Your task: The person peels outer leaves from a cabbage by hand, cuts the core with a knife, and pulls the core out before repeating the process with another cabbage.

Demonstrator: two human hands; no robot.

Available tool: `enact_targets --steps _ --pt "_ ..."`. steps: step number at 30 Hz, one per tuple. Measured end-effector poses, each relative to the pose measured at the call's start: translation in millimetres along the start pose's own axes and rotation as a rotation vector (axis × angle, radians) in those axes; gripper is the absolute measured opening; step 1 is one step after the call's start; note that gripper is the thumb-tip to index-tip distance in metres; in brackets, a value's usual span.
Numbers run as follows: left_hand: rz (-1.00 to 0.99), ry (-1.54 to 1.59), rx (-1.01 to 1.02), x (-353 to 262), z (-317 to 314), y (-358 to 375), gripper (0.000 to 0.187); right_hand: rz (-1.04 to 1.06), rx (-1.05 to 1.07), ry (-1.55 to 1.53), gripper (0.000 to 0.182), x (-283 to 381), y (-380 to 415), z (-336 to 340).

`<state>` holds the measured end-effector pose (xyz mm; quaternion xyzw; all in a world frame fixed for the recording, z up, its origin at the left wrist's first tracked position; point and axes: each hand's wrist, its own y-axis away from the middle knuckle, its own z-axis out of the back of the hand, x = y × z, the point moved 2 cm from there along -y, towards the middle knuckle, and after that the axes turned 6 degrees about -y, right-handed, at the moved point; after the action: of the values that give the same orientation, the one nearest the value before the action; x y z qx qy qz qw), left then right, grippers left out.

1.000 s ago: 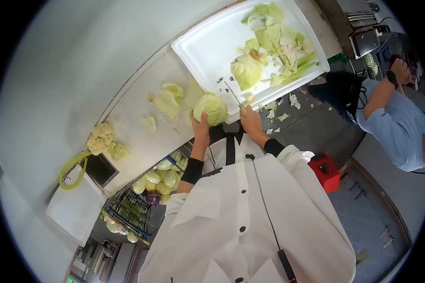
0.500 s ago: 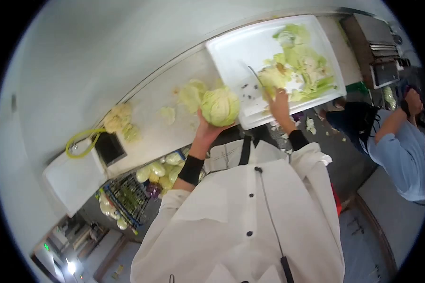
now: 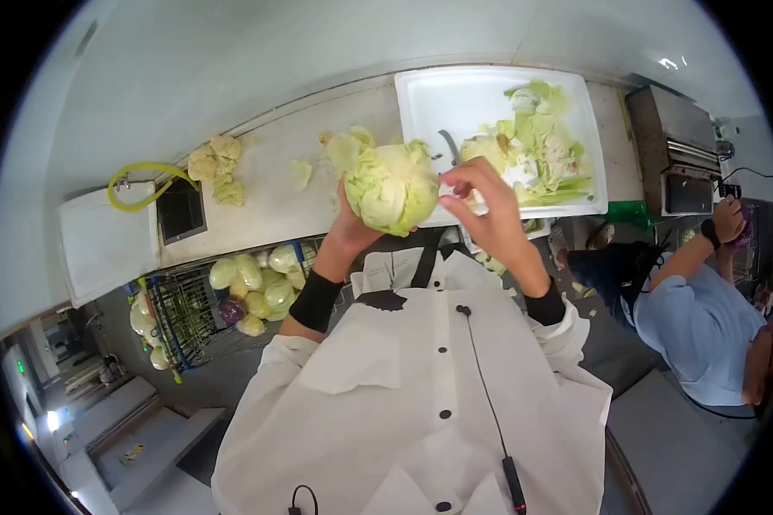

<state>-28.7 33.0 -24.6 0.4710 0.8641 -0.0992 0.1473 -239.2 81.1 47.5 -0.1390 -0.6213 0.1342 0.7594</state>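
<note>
A pale green cabbage (image 3: 392, 190) rests in my left hand (image 3: 349, 233), which cups it from below and the left side. Its cut or stem side faces up, and a loose outer leaf sticks up at its upper left. Just to the right, my right hand (image 3: 492, 213) is held with thumb and forefinger apart beside the cabbage; I see nothing between them. Behind that hand, a knife (image 3: 447, 142) with a dark curved blade lies in the white tray (image 3: 429, 90), its handle not clearly visible. Trimmed cabbage leaves (image 3: 548, 137) are heaped on the tray's right side.
Leaf scraps (image 3: 301, 173) and cauliflower-like pieces (image 3: 217, 161) lie on the counter (image 3: 270, 210). A yellow hose (image 3: 133, 206) loops by the sink opening (image 3: 181, 210). Below stands a cart of cabbages (image 3: 249, 275). A person in a blue shirt (image 3: 696, 322) works at right.
My right hand has let go of the knife, which now lies in the tray, and has come to the cabbage. The left hand has turned the cabbage and raised it slightly.
</note>
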Motion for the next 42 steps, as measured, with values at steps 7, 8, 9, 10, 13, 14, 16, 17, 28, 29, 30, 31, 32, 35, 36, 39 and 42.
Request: enact_targets --steps 7,8,9,10,13,14,16,17,28,29,30,31,32,35,36,39,42 --pt "0.101 -0.307 -0.49 -2.0 -14.4 14.2 0.081 -0.022 0.41 -0.009 0.037 19.0 -16.8 15.0" --pt "0.088 -0.757 -0.419 -5.2 -7.0 18.5 0.08 -0.067 0.503 0.007 0.04 22.7 -19.7 16.1" --pt "0.076 -1.208 -0.33 -7.6 -2.0 22.8 0.078 0.02 0.556 0.084 0.041 27.5 -24.2 16.8" --pt "0.073 -1.207 -0.337 -7.6 -12.9 24.0 0.078 0.022 0.561 0.081 0.041 29.5 -23.9 15.7" --pt "0.289 -0.266 -0.579 -10.9 -34.2 19.0 0.073 0.074 0.627 0.172 0.038 37.2 -30.2 12.4" --pt "0.302 -0.246 -0.503 -13.2 -32.4 19.8 0.071 0.158 0.627 0.247 0.037 43.1 -31.4 10.9" --pt "0.319 -0.234 -0.416 -22.1 -32.8 21.0 0.069 0.245 0.618 0.334 0.036 47.3 -33.5 5.3" --pt "0.329 -0.28 -0.439 -26.1 -32.9 22.2 0.069 0.308 0.593 0.396 0.039 44.1 -32.6 1.4" --pt "0.523 -0.288 -0.436 -55.9 -12.0 51.8 0.074 0.536 0.646 0.837 0.05 27.0 -26.1 -44.6" --pt "0.531 -0.287 -0.428 -57.7 -11.0 53.3 0.074 0.527 0.644 0.845 0.05 27.2 -26.6 -49.3" --pt "0.521 -0.288 -0.439 -60.3 -11.7 55.2 0.073 0.46 0.628 0.776 0.049 27.1 -28.4 -53.3" --pt "0.512 -0.286 -0.453 -62.6 -12.3 58.1 0.072 0.391 0.61 0.704 0.048 27.8 -29.6 -57.5" --pt "0.52 -0.288 -0.446 -65.2 -12.3 60.3 0.072 0.384 0.605 0.71 0.048 29.9 -30.0 -61.6" --pt "0.52 -0.326 -0.435 -75.3 -8.7 63.5 0.072 0.4 0.514 0.658 0.037 35.5 -30.8 -69.7" --pt "0.537 -0.344 -0.411 -78.0 -7.6 64.6 0.073 0.367 0.493 0.645 0.036 33.6 -29.0 -72.4" --pt "0.558 -0.366 -0.389 -84.4 -7.3 65.3 0.073 0.371 0.422 0.666 0.03 31.0 -25.9 -79.7" --pt "0.566 -0.379 -0.386 -89.4 -9.7 65.7 0.073 0.37 0.348 0.694 0.023 32.0 -23.2 -86.1"
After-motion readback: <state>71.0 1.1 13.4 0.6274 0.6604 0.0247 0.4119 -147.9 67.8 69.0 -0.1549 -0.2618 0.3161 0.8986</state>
